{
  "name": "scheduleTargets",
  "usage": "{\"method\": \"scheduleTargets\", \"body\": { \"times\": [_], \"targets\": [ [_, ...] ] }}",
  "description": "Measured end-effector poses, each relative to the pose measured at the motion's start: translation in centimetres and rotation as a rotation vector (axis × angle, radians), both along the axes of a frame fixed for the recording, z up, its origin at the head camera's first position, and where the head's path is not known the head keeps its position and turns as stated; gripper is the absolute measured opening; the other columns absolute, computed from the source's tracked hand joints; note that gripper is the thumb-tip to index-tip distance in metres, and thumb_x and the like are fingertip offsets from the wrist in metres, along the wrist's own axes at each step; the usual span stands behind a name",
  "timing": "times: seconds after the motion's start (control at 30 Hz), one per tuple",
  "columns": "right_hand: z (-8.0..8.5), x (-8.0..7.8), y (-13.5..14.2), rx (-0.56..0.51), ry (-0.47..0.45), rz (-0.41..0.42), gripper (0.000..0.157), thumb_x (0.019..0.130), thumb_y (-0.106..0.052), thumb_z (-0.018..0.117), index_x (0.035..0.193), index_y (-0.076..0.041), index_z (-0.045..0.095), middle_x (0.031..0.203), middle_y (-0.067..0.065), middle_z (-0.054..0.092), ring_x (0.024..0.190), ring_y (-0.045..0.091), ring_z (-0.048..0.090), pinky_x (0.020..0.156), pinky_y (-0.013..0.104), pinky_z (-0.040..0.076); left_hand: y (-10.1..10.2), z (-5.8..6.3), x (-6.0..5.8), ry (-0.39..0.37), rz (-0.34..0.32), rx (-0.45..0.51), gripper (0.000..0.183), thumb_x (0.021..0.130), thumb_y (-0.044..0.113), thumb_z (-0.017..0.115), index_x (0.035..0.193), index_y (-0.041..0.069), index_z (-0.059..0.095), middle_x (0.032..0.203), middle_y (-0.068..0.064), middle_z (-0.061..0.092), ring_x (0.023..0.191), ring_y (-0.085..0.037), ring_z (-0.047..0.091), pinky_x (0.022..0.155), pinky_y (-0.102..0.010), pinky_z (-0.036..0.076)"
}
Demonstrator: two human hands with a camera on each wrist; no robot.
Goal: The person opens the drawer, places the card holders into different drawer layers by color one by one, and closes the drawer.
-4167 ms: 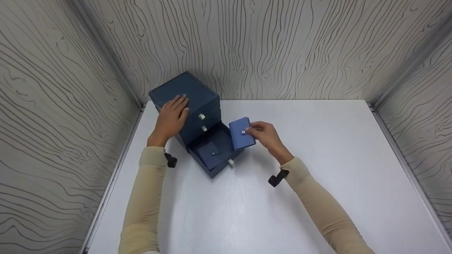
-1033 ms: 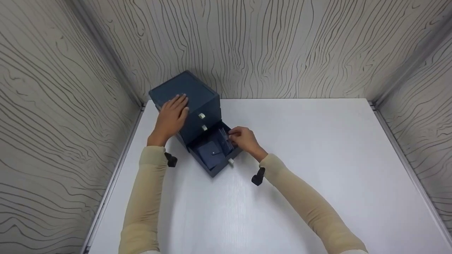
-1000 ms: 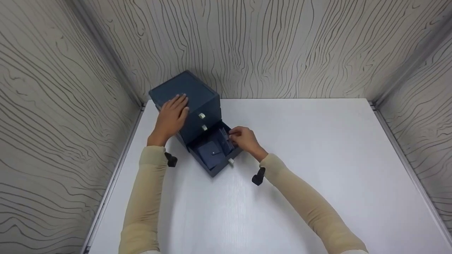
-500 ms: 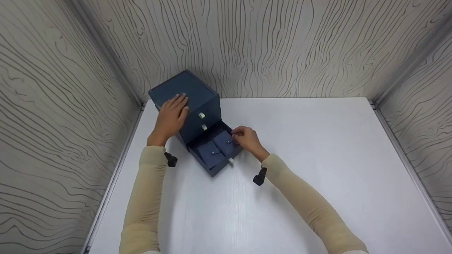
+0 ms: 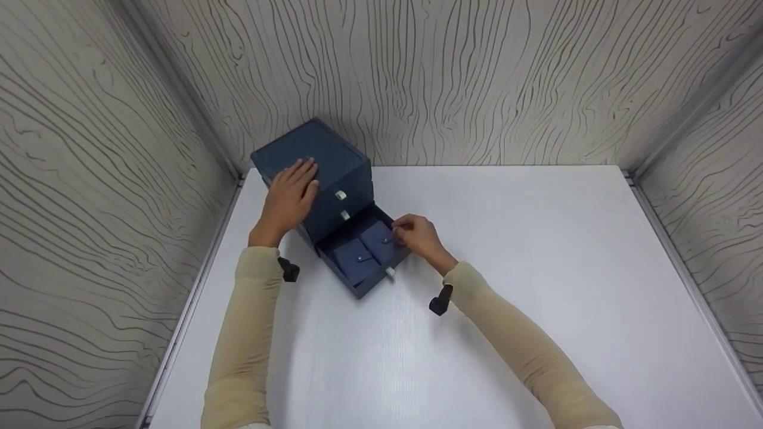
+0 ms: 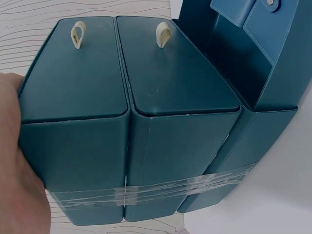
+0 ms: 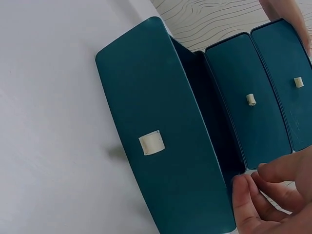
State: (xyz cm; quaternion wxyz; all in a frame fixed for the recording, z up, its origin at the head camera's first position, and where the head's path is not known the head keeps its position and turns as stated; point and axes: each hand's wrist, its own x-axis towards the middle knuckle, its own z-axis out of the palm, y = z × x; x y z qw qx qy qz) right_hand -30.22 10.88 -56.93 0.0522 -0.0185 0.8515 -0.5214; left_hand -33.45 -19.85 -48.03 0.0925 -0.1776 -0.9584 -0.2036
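A dark teal box of stacked drawers (image 5: pixel 325 158) stands with its lowest drawer (image 5: pixel 368 283) pulled out. Inside that drawer two blue snap-strap card holders (image 5: pixel 351 268) (image 5: pixel 375 240) lie side by side. My left hand (image 5: pixel 289 199) rests on the box top with its fingers extended. At the drawer's right side, my right hand (image 5: pixel 420 236) has loosely bent fingers, with the fingertips right at the rim beside the right card holder. From the right wrist, the fingertips (image 7: pixel 243 195) show at the drawer edge with nothing visible between them and the thumb; the drawer's front wall hides the card holders.
Pale pull tabs (image 5: pixel 340 195) mark the two upper drawers, which are closed. Clear tape (image 6: pixel 190 185) wraps the box's side. The white table (image 5: pixel 536 250) extends to the right and front, with patterned walls (image 5: pixel 477 83) behind and at both sides.
The light-blue card holder held up earlier by my right hand was lowered into the drawer, then tipped flat beside the other one. My right fingers have let go; my left hand has stayed put.
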Motion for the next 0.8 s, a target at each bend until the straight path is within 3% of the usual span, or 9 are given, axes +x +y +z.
{"method": "scheduleTargets", "body": {
  "times": [0.6,0.8],
  "targets": [
    [0.2,0.7,0.2,-0.054,-0.006,-0.002,0.02,0.1,-0.006,0.066,0.113,0.005,0.077,0.102,0.015,0.079,0.083,0.014,0.073,0.073,0.023,0.061,0.0,0.0,0.0,-0.002,0.003,0.001,0.055,0.117,0.038,0.036,0.165,0.011,0.041,0.173,-0.007,0.037,0.164,-0.029,0.028,0.136,-0.052,0.018],
    [0.3,1.1,0.5,-0.022,-0.005,0.001,0.018,0.101,-0.009,0.066,0.109,0.001,0.079,0.103,0.014,0.079,0.084,0.013,0.071,0.072,0.022,0.058,0.0,-0.1,-0.1,0.01,0.001,-0.006,0.055,0.118,0.037,0.037,0.165,0.009,0.041,0.173,-0.008,0.037,0.164,-0.03,0.03,0.135,-0.054,0.019]
  ]
}}
